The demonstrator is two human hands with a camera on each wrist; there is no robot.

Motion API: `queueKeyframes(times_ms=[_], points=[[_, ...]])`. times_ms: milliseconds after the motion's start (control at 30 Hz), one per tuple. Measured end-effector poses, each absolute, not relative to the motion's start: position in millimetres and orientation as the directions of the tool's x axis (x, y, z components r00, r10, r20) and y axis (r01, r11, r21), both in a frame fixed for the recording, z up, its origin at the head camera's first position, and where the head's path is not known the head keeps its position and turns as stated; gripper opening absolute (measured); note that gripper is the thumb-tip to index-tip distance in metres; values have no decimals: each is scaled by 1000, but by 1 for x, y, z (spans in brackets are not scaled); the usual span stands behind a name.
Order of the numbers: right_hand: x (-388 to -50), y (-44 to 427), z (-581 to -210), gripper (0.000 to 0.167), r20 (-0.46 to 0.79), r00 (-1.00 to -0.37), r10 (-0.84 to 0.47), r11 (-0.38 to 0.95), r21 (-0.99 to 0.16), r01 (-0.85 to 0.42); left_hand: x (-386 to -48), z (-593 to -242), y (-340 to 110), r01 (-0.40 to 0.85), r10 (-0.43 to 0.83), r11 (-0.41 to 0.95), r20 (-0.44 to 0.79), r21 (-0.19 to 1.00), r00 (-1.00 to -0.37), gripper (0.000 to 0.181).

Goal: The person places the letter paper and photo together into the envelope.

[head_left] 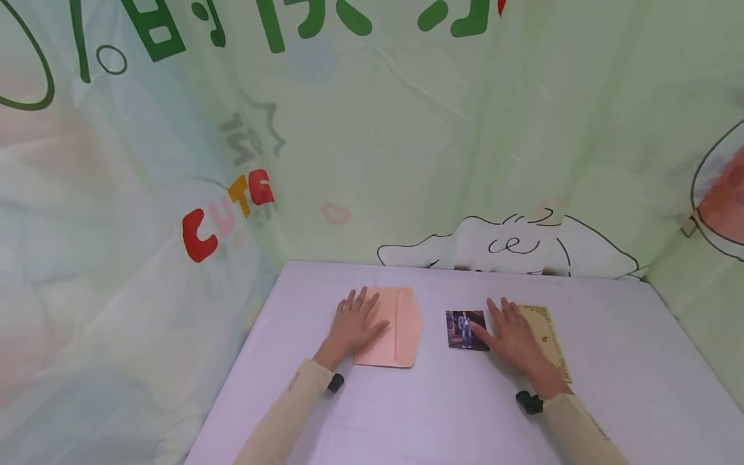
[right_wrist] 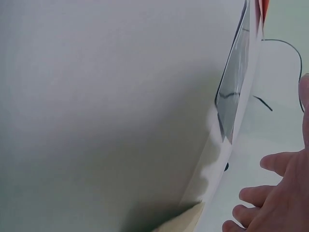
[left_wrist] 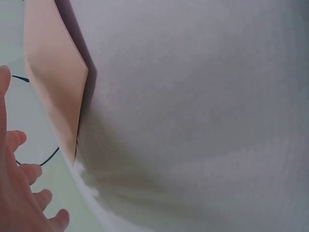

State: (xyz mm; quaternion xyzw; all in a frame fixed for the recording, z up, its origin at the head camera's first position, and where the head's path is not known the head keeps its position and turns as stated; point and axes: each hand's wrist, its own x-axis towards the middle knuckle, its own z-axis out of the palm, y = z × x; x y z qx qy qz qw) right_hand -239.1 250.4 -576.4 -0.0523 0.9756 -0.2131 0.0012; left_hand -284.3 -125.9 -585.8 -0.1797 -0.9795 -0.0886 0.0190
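A pink envelope (head_left: 407,329) lies at the left of the table, its pointed flap spread toward the right. Over its left part hovers my left hand (head_left: 352,324), fingers spread; the left wrist view shows a gap between that hand and the envelope (left_wrist: 55,63). My right hand (head_left: 514,339) is held above the table with fingers extended, its thumb over a small glossy photo (head_left: 459,330) of a standing figure. Partly under this hand lies a cream card with an ornate border (head_left: 549,329). In the right wrist view the fingers (right_wrist: 273,164) touch nothing.
A pale cloth covers the table (head_left: 442,413). Behind it and to the sides hang light curtains (head_left: 407,129) printed with letters and drawings. The table's back edge (head_left: 349,263) lies close to the curtain.
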Motion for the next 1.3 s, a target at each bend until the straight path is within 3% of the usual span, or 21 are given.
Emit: queueKeyframes(times_ms=[367, 900, 1300], points=[[-238, 223, -577, 90, 47, -985, -167, 898, -406, -172, -284, -590, -120, 363, 357, 917, 63, 168, -932, 77], [-244, 188, -585, 94, 39, -982, -183, 896, -404, -183, -277, -593, -105, 390, 389, 899, 44, 197, -920, 78], [-242, 157, -587, 83, 92, -955, -282, 871, -392, -295, -276, -596, -100, 388, 391, 905, 21, 174, -920, 79]])
